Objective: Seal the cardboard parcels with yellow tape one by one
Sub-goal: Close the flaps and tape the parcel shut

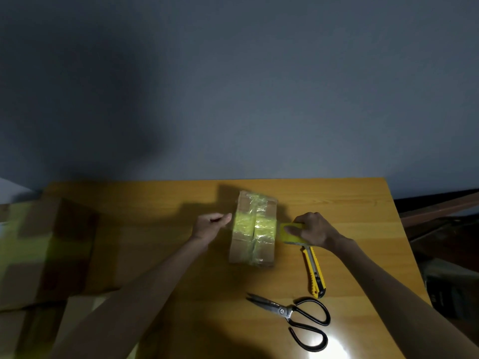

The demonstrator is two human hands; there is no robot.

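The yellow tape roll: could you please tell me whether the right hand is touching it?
Touching. The head view shows the right hand gripping the yellow tape roll, thumb and fingers curled round it with no gap.

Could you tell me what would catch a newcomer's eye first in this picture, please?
The cardboard parcel at the middle of the table, banded in shiny yellow tape, stands out first. The right hand grips a tape roll at its right side, and the left hand is at its left edge. Nearer the camera lie a yellow knife and black-handled scissors.
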